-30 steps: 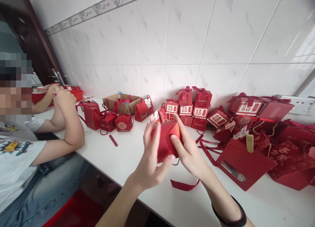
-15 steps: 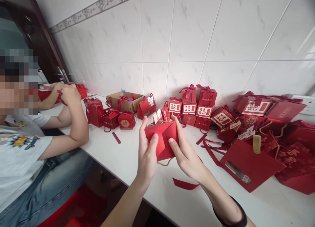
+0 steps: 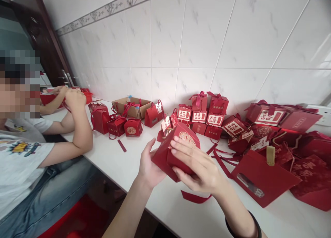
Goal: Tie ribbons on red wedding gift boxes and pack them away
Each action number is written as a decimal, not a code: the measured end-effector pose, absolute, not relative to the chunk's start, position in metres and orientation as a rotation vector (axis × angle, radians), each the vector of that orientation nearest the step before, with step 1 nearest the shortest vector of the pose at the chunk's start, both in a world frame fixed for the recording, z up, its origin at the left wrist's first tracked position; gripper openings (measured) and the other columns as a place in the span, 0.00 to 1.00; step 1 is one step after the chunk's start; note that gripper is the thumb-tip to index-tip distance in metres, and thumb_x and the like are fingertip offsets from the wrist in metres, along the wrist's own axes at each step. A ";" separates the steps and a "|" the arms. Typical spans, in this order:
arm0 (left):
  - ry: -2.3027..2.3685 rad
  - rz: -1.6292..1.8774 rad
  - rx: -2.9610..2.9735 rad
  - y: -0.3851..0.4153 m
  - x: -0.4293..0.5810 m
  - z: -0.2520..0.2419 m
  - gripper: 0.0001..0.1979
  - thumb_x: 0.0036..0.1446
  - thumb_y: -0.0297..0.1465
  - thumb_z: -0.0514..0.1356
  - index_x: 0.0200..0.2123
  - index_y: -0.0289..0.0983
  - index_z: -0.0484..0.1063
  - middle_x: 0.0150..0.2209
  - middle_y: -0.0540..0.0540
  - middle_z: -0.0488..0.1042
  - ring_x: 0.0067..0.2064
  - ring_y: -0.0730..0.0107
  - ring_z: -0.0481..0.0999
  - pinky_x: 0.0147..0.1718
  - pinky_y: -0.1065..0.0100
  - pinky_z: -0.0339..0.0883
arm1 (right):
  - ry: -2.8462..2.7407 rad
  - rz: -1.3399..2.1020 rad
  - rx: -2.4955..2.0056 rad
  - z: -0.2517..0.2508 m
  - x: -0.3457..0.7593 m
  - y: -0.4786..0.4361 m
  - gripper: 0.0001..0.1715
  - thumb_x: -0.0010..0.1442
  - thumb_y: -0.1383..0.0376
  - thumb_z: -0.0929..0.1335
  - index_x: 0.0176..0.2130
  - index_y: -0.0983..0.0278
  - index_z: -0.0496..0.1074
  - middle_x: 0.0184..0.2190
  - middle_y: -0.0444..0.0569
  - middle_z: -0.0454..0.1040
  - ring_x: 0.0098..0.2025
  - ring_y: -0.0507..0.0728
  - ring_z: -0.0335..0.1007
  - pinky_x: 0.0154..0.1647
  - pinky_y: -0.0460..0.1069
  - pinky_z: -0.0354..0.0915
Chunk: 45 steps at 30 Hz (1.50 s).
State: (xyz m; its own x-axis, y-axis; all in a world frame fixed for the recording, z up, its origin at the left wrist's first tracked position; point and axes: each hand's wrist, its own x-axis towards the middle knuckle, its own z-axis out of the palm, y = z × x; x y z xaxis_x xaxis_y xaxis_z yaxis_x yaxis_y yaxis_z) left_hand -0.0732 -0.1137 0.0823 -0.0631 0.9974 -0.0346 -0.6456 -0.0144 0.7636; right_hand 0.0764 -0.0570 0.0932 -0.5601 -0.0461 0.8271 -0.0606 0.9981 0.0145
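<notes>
Red box [image 3: 172, 158] held tilted at ctr of frame, slightly low, off the desk [image 3: 134, 158]; round gold emblem [image 3: 186, 138] seen on its upper R face. R grip [image 3: 198, 165] pressed onto box: fingers laid flat over emblem side, thumb set below, box pinched between. L grip [image 3: 151, 164] placed against box at its L side; thumb pointed up, clear of box. Rest of L fingers hidden behind box, so closure cannot be told. Black band [image 3: 254, 224] worn on R wrist, bottom R of frame.

Ribbon strip [image 3: 196, 197], dk red, seen on desk just below R grip in frame. Stacked boxes [image 3: 208, 107] w/ bows & white labels set by tiled wall [image 3: 201, 41], R of ctr. Window box [image 3: 269, 179] w/ gold tab [image 3: 270, 156] lying lower R, amid piled red boxes.

L of ctr: cardboard tray [image 3: 144, 113] w/ red ribbons inside; emblem-marked box [image 3: 133, 132] & dk red tag [image 3: 122, 146] located in front of it. Co-worker's hand [image 3: 75, 97] seen raised, upper L; white sleeve [image 3: 28, 146] visible at L edge.
</notes>
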 end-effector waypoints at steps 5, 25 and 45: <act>0.715 1.539 0.797 -0.113 -0.088 0.065 0.24 0.55 0.46 0.52 0.46 0.34 0.71 0.46 0.39 0.76 0.50 0.50 0.74 0.49 0.51 0.68 | -2.077 0.085 0.172 0.090 0.075 -0.058 0.29 0.56 0.65 0.68 0.56 0.62 0.63 0.50 0.56 0.72 0.54 0.63 0.68 0.51 0.58 0.70; 1.525 2.074 2.287 -0.112 -0.101 0.034 0.59 0.43 0.39 0.70 0.65 0.46 0.28 0.60 0.32 0.50 0.62 0.47 0.56 0.53 0.48 0.62 | -2.410 0.385 -0.257 0.106 0.103 -0.058 0.38 0.61 0.67 0.65 0.63 0.49 0.46 0.64 0.50 0.51 0.65 0.62 0.50 0.58 0.60 0.64; 1.793 1.433 1.352 -0.138 -0.085 0.091 0.23 0.51 0.44 0.60 0.49 0.42 0.67 0.49 0.43 0.70 0.47 0.59 0.72 0.41 0.65 0.67 | -2.371 -0.192 -0.284 0.104 0.109 -0.062 0.12 0.63 0.76 0.58 0.30 0.64 0.63 0.49 0.56 0.70 0.40 0.54 0.73 0.29 0.44 0.69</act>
